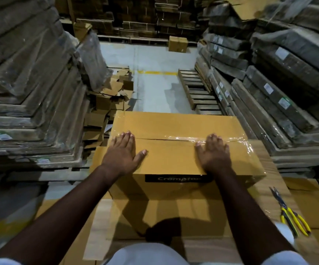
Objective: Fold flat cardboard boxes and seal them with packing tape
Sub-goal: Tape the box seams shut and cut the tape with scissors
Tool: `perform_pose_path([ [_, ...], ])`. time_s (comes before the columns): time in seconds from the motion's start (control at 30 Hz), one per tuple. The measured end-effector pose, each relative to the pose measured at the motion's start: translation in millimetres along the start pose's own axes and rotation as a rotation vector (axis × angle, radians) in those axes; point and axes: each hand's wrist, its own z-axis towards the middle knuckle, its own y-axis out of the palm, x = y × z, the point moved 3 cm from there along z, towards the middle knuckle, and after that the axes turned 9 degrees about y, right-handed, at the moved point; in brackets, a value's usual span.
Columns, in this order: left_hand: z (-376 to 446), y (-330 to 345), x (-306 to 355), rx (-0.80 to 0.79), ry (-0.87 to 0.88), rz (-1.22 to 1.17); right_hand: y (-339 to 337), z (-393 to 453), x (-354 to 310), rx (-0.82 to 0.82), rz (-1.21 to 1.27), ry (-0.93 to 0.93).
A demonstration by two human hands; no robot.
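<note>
Head view: the cardboard box (176, 150) sits straight ahead of me on flat cardboard sheets (174, 217), clear tape (221, 139) along its top seam. My left hand (123, 153) and right hand (215, 154) lie flat on the near flap, fingers spread, gripping nothing. I reckon I'm pressing the seal down. Next: smooth the left stretch, which looks bare. Yellow-handled pliers (290, 215) wait near right.

Your two arms are bare from the frame's lower edge to the wrists, no watch or glove on the left hand (122, 153) or right hand (214, 152). Short pale nails show on your fingers. White short sleeves edge in at 7 and 5 o'clock; pale light-grey clothing fills 6 o'clock.
</note>
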Motion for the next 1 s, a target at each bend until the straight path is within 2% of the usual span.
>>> perform_pose_path([
  [0.13, 33, 5, 41, -0.029, 0.165, -0.036, 10, -21, -50, -0.062, 0.012, -0.363],
  [0.2, 46, 6, 44, -0.024, 0.157, -0.036, 9, -21, -41, -0.073, -0.008, -0.435],
  [0.27, 54, 3, 33, 0.001, 0.068, -0.038, 0, -1, -5, -0.034, 0.001, -0.344],
  [0.37, 64, -5, 10, 0.051, -0.122, -0.02, -18, 42, 63, 0.083, 0.036, -0.058],
  [0.43, 72, -9, -1, 0.05, -0.209, -0.01, -25, 64, 82, 0.102, 0.025, 0.035],
  [0.6, 92, -18, -13, 0.017, -0.298, 0.011, -45, 94, 73, 0.269, 0.199, 0.097],
  [0.8, 110, -24, -24, 0.001, -0.398, -0.008, -41, 136, 64, 0.103, 0.094, 0.086],
  [1.0, 116, -15, -29, 0.016, -0.467, -0.04, -43, 149, 66, 0.144, 0.063, 0.102],
])
